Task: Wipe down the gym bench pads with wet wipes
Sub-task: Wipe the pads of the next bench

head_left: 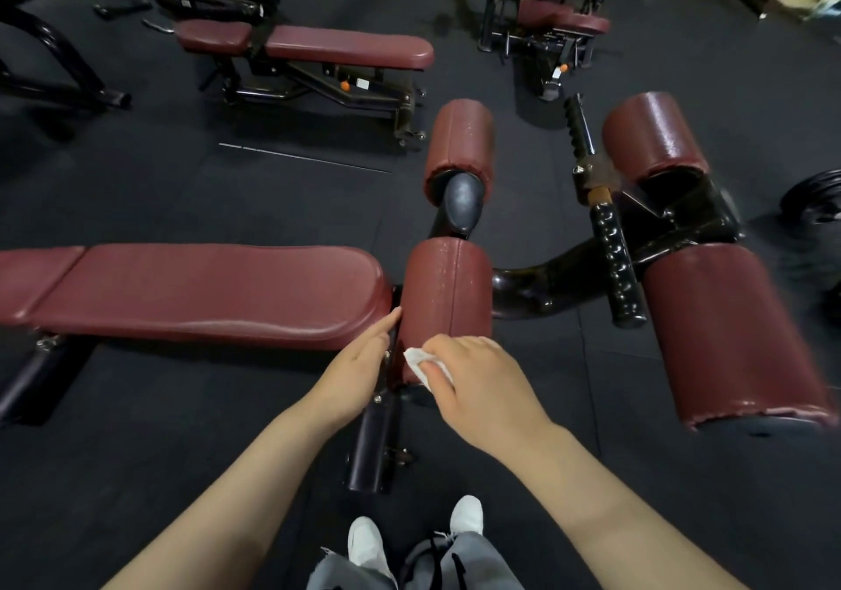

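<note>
A maroon bench pad [195, 291] stretches across the left of the view. At its right end stands a maroon roller pad [448, 298], damp and glistening. My right hand [478, 382] holds a white wet wipe [421, 364] pressed against the near end of this roller. My left hand [359, 362] lies with straight fingers against the roller's left side, beside the black frame post. A second roller pad [459, 145] sits just behind. Two larger roller pads [655, 134] [728, 330] are on the right.
A black curved frame [559, 271] with a studded handle bar [616, 262] links the rollers. Another maroon bench [314, 45] stands behind on the dark rubber floor. A weight plate [814, 198] lies at the right edge. My white shoes [466, 514] are below.
</note>
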